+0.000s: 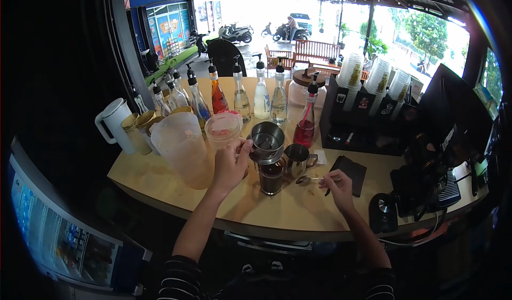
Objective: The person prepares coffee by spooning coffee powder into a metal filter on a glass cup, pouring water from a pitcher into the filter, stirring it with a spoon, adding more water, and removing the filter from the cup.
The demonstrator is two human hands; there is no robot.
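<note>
Striped-sleeved arms [196,226] cross the counter's [160,190] near edge, left hand [231,166] holding a metal cup [268,144] above a glass [271,181], right hand [340,188] a spoon [303,180].

Left hand [231,164] higher; right hand [340,185] in pinch

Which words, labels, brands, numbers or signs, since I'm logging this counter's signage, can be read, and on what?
None reads with certainty.
Too small or blurred to read:
print on the stacked cups
marks on the pump bottles, glass and black rack
lettering on the shopfront poster
</note>
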